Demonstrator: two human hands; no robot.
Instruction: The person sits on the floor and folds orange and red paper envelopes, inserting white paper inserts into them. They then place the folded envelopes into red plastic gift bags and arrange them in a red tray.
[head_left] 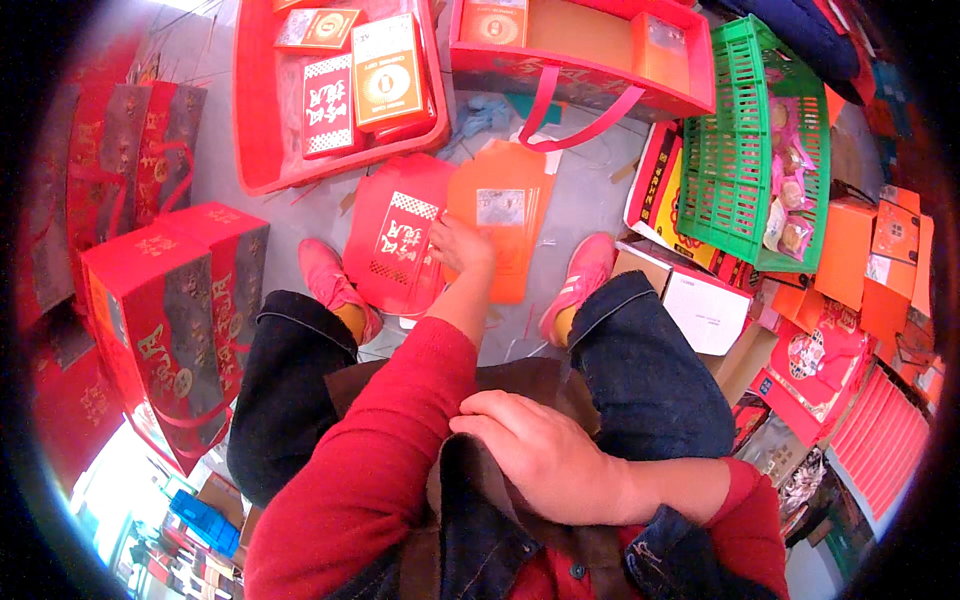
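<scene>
A red flat folded carton with a white printed panel lies on the floor between my feet. Beside it, on the right, is an orange flat folded carton with a pale window. My left hand reaches down with its fingers bent at the red carton's right edge, where the two cartons meet. Whether its fingertips grip more than one layer cannot be made out. My right hand lies across my lap by my left elbow, over the brown apron. Its fingers are stretched out and hold nothing visible.
Ahead sit a red tub with small boxes and a red gift box with a ribbon handle. A green basket with pink-wrapped pieces stands right, near orange boxes. Large red gift bags stand left.
</scene>
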